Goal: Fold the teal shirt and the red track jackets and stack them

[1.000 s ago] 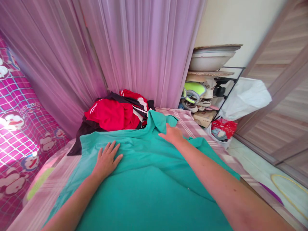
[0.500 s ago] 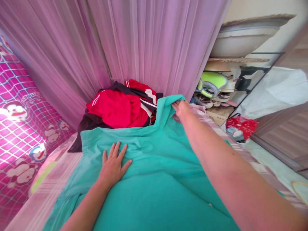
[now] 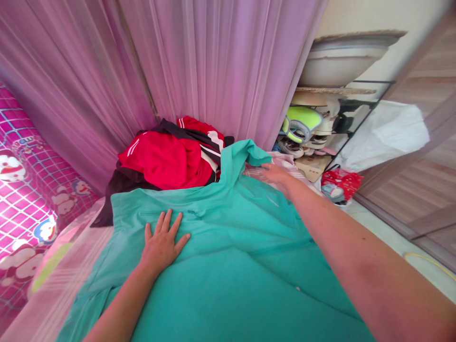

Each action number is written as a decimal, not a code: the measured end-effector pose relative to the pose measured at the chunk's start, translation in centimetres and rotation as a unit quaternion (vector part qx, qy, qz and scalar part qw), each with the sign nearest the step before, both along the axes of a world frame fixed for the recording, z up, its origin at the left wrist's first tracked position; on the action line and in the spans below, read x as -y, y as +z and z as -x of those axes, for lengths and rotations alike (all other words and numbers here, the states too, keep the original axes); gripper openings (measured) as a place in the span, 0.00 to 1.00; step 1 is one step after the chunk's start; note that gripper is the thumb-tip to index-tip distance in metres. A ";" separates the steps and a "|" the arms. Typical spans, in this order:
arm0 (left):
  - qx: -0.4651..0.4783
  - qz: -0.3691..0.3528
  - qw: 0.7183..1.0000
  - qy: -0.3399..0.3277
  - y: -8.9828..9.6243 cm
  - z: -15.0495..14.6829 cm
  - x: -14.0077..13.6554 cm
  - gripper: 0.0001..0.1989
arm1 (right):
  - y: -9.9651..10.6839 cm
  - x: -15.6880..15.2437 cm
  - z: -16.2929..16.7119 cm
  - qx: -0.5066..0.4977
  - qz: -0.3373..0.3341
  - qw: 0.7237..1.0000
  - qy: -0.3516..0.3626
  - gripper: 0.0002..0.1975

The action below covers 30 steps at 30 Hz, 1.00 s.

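A teal jacket lies spread over the bed, with a zipped chest pocket near its upper edge. My left hand rests flat on it just below that zip, fingers spread. The jacket's collar is folded up and flops over to the right. Close beneath the collar's tip, my right hand has its fingers stretched out, slightly blurred, with no cloth visibly gripped. A small pale mark shows on the jacket's chest below this hand.
Red and black clothes are heaped behind the jacket, against a purple curtain. On the left hangs a pink cartoon-print cloth. A shoe rack with shoes stands at right, near a red bag on the floor.
My right hand has let go of the collar and moved down and slightly right; the collar's tip has dropped. The left hand stays flat on the jacket. The view has turned slightly right.
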State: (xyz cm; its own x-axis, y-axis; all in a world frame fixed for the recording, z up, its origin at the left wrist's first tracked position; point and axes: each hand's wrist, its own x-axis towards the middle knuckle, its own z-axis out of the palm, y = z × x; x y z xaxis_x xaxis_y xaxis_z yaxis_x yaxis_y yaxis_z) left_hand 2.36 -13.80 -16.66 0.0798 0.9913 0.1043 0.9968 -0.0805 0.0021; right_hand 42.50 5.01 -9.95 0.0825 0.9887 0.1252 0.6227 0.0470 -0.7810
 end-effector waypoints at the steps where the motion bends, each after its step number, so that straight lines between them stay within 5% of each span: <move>1: -0.002 -0.001 1.000 0.000 0.0 0.0 0.0 0.34 | -0.4 1.0 -1.1 0.065 0.022 0.997 0.017 0.18; 5: -0.008 0.001 1.000 0.000 0.0 0.0 -0.1 0.34 | -1.7 5.5 -4.5 0.283 0.103 0.952 0.052 0.22; 9: -0.011 -0.004 1.000 0.002 0.3 -0.1 -0.1 0.35 | -2.1 9.0 -5.0 0.364 0.085 0.927 -0.004 0.19; 15: -0.032 0.012 0.999 0.013 0.9 -0.4 -0.1 0.34 | -1.7 10.2 -4.1 0.321 0.055 0.938 -0.120 0.21; 19: -0.033 0.021 0.999 0.014 0.9 -0.4 -0.2 0.34 | -0.3 10.7 -7.0 0.263 0.058 0.953 -0.141 0.25; 25: -0.033 0.004 0.999 0.010 0.5 -0.2 -0.4 0.34 | -0.5 13.5 -11.8 0.278 0.096 0.955 -0.023 0.26; 30: -0.038 0.014 0.999 0.009 0.8 -0.3 -0.2 0.34 | -2.7 14.4 -11.7 0.302 0.030 0.953 0.002 0.26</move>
State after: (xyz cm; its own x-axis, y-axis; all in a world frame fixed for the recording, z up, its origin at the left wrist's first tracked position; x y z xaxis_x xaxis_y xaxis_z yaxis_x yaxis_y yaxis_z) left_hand 2.61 -13.55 -15.90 0.0677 0.9951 0.0717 0.9955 -0.0626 -0.0711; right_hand 54.18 -9.36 -12.64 0.0102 0.9957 0.0916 0.9596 0.0160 -0.2808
